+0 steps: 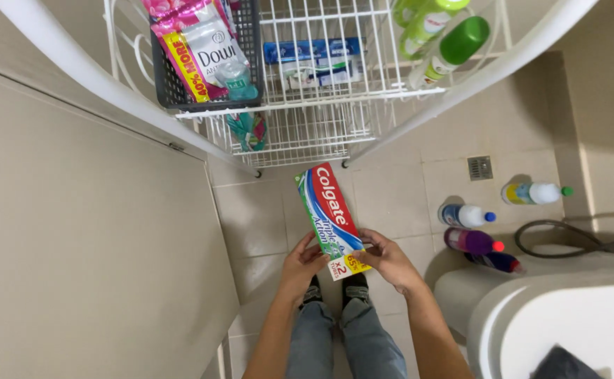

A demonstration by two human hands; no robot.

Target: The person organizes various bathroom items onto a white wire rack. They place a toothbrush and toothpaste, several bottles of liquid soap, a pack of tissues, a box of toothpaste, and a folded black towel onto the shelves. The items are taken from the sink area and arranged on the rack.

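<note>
A long toothpaste box is gripped at its near end by the left hand at seven o'clock and the right hand at five o'clock, its far end pointing toward eleven o'clock below the white wire rack, with bottles standing on the floor at three o'clock.

Beige tiled floor with a drain — white wire rack, perhaps a basin.

The person's 2 bare forearms reach forward from the near edge, converging. The left hand and right hand sit close together, fingers curled in a grip, thumbs uppermost.
</note>
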